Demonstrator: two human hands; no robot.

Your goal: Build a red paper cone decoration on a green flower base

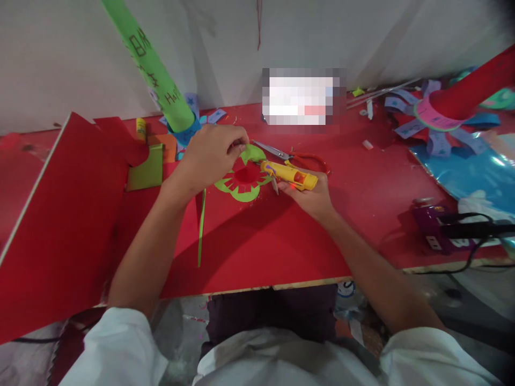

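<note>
My right hand [313, 199] is wrapped around a yellow hot glue gun [290, 174] with a small red light. Its nozzle points left, at a green paper petal [254, 153]. The fingertips of my left hand [217, 155] pinch the edge of that petal. Under them on the table lies a paper flower [246, 195], with green rounded petals and a red fringed ring in its middle. Scissors [309, 160] with red handles rest just behind the glue gun. A thin green paper strip [201, 230] lies in front of my left wrist.
A green paper tube [155, 69] with writing stands at the back left. On the right are a red tube [478, 88] with a pink collar, blue sheets [454, 174] and a purple box [432, 228]. A red board [68, 225] leans at the left over the red table [257, 257].
</note>
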